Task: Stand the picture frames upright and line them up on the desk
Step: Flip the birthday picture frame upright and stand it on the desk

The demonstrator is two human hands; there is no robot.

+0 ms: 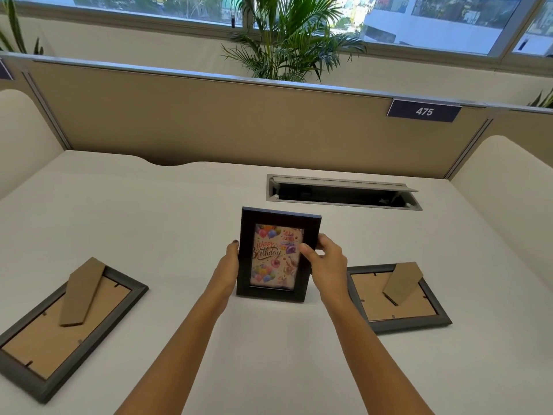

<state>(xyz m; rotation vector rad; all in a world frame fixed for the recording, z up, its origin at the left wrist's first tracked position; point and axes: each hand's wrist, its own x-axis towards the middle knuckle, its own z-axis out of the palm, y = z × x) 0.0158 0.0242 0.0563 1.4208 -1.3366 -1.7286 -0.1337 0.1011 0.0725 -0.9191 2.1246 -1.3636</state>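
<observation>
A black frame with a birthday picture [276, 256] stands upright in the middle of the white desk [179, 211], its front facing me. My left hand [229, 265] grips its left edge and my right hand [324, 260] grips its right edge, thumb on the front. A larger grey frame [64, 327] lies face down at the left, its cardboard stand flat on the back. Another grey frame [398, 298] lies face down at the right, partly behind my right forearm, its stand sticking up.
An open cable slot [344, 193] is set into the desk behind the upright frame. A beige partition [239, 124] with a "475" label [423, 111] closes the back; curved side panels stand left and right. A potted palm [287, 40] rises behind the partition.
</observation>
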